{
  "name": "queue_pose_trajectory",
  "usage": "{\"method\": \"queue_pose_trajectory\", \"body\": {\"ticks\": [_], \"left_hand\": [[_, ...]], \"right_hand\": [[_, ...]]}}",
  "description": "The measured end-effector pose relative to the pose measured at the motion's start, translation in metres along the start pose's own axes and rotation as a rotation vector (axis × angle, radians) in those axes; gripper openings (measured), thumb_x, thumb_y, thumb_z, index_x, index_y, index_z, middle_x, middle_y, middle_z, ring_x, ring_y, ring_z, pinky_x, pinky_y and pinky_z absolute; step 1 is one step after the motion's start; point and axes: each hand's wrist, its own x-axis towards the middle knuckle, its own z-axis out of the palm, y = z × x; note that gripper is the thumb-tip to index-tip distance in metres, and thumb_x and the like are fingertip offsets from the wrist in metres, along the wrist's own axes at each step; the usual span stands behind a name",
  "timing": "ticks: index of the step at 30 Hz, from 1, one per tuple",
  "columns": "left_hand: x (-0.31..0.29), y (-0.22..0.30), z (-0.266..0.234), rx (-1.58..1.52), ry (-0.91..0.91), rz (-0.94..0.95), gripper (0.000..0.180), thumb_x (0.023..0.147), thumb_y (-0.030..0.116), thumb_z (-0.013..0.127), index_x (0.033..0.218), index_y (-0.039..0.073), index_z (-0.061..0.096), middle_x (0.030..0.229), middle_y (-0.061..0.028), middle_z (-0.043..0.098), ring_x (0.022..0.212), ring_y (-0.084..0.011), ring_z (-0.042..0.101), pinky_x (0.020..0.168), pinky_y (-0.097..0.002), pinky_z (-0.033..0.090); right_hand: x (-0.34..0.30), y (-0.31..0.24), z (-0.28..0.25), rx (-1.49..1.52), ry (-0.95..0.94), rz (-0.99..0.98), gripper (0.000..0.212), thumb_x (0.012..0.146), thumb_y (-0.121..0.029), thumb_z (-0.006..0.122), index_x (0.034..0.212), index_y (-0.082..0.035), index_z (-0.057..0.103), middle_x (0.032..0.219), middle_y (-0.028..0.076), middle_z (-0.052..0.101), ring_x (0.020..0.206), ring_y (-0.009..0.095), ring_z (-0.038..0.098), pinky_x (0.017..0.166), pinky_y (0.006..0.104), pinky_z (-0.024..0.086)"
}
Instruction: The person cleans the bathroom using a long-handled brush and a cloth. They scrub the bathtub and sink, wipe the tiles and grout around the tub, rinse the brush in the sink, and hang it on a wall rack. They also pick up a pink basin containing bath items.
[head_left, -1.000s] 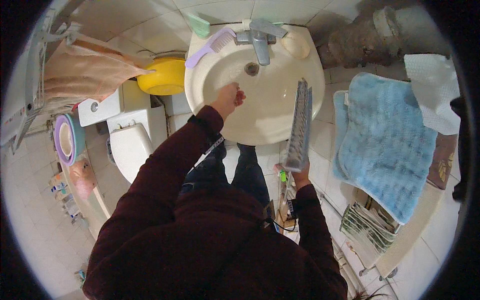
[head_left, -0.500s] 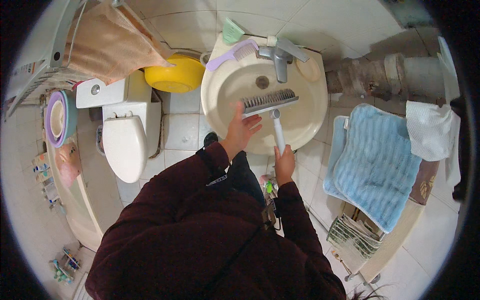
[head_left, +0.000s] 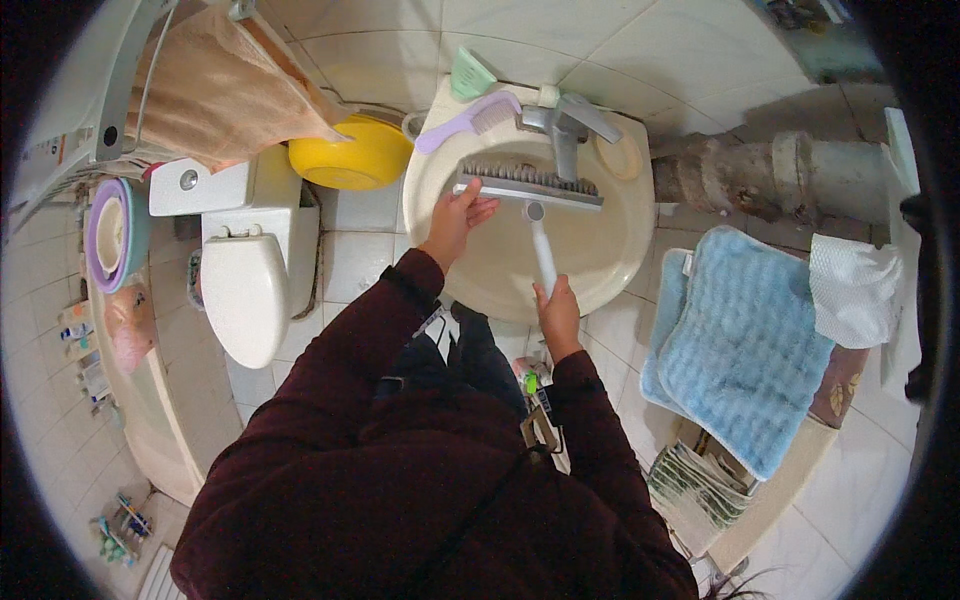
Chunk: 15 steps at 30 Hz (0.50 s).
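A floor scrub brush [head_left: 530, 190] with a white head and grey bristles is held over the washbasin [head_left: 440, 215], bristles facing the tap. My left hand [head_left: 455, 222] pinches the left end of its head, thumb on the white back and fingers reaching beneath. Wrapped around the short white handle [head_left: 543, 255] is my right hand [head_left: 560, 308], near the basin's front rim. The right part of the bristles lies just under the grey tap's [head_left: 563, 150] spout. Behind the brush head the drain is hidden.
A purple comb [head_left: 465, 122], a green scraper-like piece [head_left: 470, 74] and a pale soap dish [head_left: 618, 157] sit on the basin's back rim. Left stand a yellow bowl [head_left: 350, 155] and a toilet [head_left: 245, 300]. Blue towels [head_left: 750, 345] hang at right, below a thick pipe [head_left: 770, 175].
The brush has moved forward toward the tap, its head tilting so the left end is farther away. Both hands have shifted left and forward with it.
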Motion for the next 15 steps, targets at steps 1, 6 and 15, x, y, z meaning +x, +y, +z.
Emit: {"method": "queue_pose_trajectory", "body": {"ticks": [1, 6, 15], "left_hand": [[0.005, 0.002, -0.001, 0.025, -0.022, -0.012, 0.045, 0.084, 0.04, 0.058, 0.097, -0.002, 0.054, 0.092, -0.0129, 0.061, 0.086, -0.0178, 0.061, 0.077, -0.0289, 0.049], [0.025, 0.003, 0.007, 0.14, -0.089, -0.101, 0.045, 0.084, 0.043, 0.057, 0.095, 0.0, 0.054, 0.091, -0.0137, 0.06, 0.084, -0.0184, 0.061, 0.077, -0.0297, 0.049], [0.066, -0.011, 0.042, 0.288, -0.075, -0.205, 0.049, 0.084, 0.043, 0.057, 0.099, -0.003, 0.053, 0.087, -0.0134, 0.059, 0.08, -0.0222, 0.061, 0.075, -0.0319, 0.05]], "right_hand": [[0.002, 0.0, 0.0, 0.009, -0.001, -0.019, 0.033, 0.083, -0.03, 0.059, 0.091, -0.001, 0.045, 0.081, 0.024, 0.057, 0.078, 0.043, 0.055, 0.064, 0.0492, 0.043], [0.004, 0.007, 0.0, -0.019, -0.027, 0.044, 0.034, 0.084, -0.03, 0.058, 0.093, -0.001, 0.042, 0.075, 0.025, 0.058, 0.072, 0.044, 0.056, 0.06, 0.0487, 0.044], [0.004, 0.022, -0.014, -0.082, -0.019, 0.12, 0.036, 0.084, -0.033, 0.057, 0.094, -0.002, 0.041, 0.076, 0.025, 0.058, 0.072, 0.043, 0.057, 0.06, 0.0495, 0.045]]}}
